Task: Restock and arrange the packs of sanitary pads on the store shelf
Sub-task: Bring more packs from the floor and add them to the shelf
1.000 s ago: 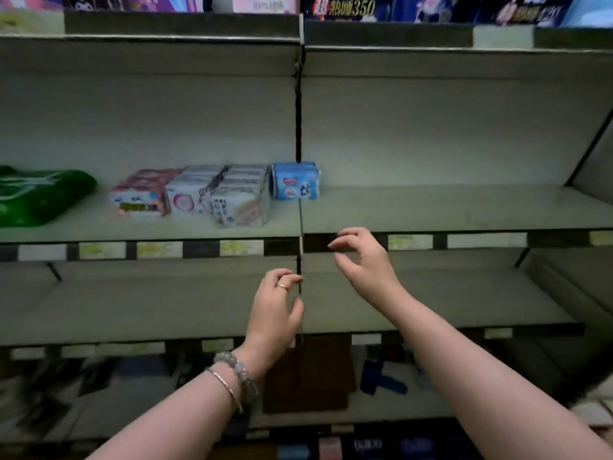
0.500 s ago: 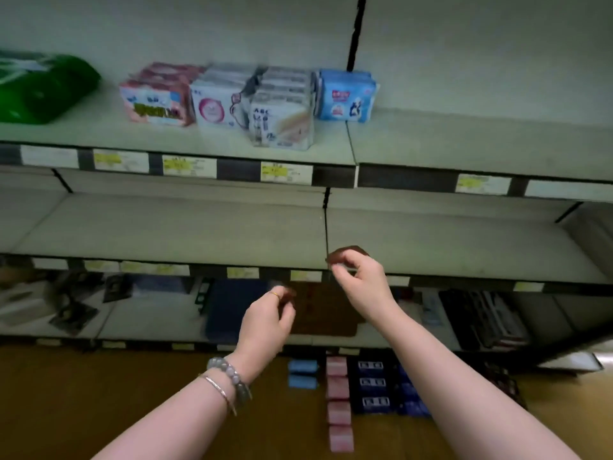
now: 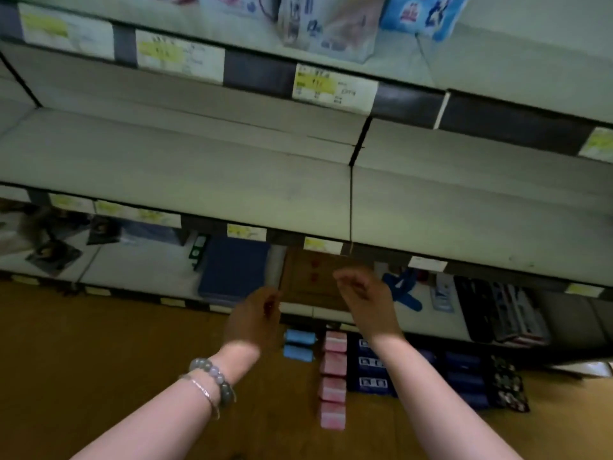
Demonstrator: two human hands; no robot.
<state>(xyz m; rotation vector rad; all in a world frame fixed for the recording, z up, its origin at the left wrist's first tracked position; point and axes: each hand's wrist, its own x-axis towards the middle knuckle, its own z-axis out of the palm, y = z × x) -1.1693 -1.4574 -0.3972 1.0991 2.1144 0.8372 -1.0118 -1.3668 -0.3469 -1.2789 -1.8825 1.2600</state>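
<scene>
View: is dropping from the stocked upper tier toward the floor (image 3: 99, 360).
Middle shelf (image 3: 232, 180): is showing bare board and is likely awaiting stock.
Shelved packs (image 3: 331, 24): are sliding out at the top edge.
Floor packs (image 3: 333, 380): are coming into view in rows below the lowest tier.
Left hand (image 3: 253, 322): is lowering, loosely curled, holding nothing.
Right hand (image 3: 368, 300): is lowering alongside, blurred, apparently empty; a pickup is probably next.

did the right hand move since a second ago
Yes. The right hand has dropped: a second ago it was level with the upper shelf front edge; now it is below the middle shelf front edge.
</scene>
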